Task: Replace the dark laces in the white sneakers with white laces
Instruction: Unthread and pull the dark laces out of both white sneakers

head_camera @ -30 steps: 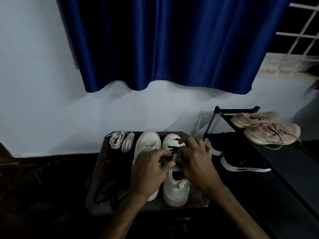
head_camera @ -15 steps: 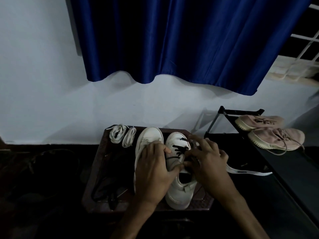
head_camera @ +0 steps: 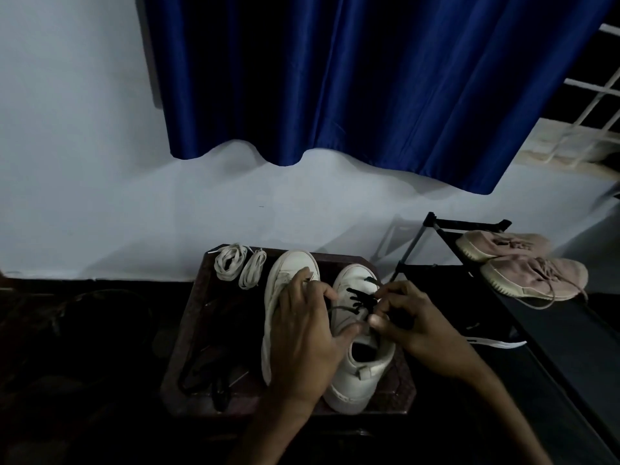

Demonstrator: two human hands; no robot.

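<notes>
- A pale wall (head_camera: 100, 169) is seen across the back, and its upper part is covered by a blue curtain (head_camera: 369, 78).
- A white window grille (head_camera: 600, 105) is seen at the right edge, beside the curtain.
- A black shoe rack (head_camera: 553, 333) is placed at the right. A pair of pink shoes (head_camera: 533, 276) is kept on its top shelf, and a black shoe with a white sole (head_camera: 496, 343) is seen lower down.
- A small dark table (head_camera: 198, 317) is set against the wall, just beside the rack. The room is dimly lit, and the floor around the table is too dark to be read.
- The left white sneaker (head_camera: 285, 270) and the right white sneaker (head_camera: 355, 377) are stood side by side on the table, toes to the wall.
- The left hand (head_camera: 302, 344) is laid over the left white sneaker. Its fingers are curled, its thumb is stretched to the tongue of the right sneaker, and a strand of the dark lace (head_camera: 360, 301) is held under the fingers.
- The right hand (head_camera: 414, 325) is bent over the right sneaker, and the same lace is pinched by its curled fingertips at the eyelets.
- A loose dark lace (head_camera: 204, 374) is left on the near left part of the table.
- Two coiled white laces (head_camera: 231, 263) are laid at the far left corner of the table, apart from the hands.
</notes>
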